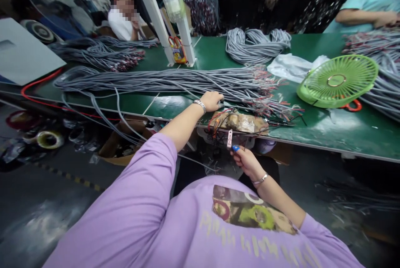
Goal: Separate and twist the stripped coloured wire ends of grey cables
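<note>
My left hand (212,101) reaches over the bench to the front edge of a long bundle of grey cables (156,80). Its fingers are curled down on a grey cable, and the fingertips are partly hidden. Lower, in front of the bench edge, my right hand (246,162) is closed in a pinch. A pale pink strip with dark marks (230,139) sticks up from its fingertips, and something blue (235,148) covers or sits at one fingertip. Between the hands and the bundle lies a tape-wrapped brown block (240,122) with thin wires around it.
A green fan (337,80) and a plastic bag (295,67) stand right of the bundle's stripped ends. Behind lie a coiled cable bundle (256,47) and a white post (153,14). Co-workers sit across the green bench (206,47). A cardboard box (117,155) is below.
</note>
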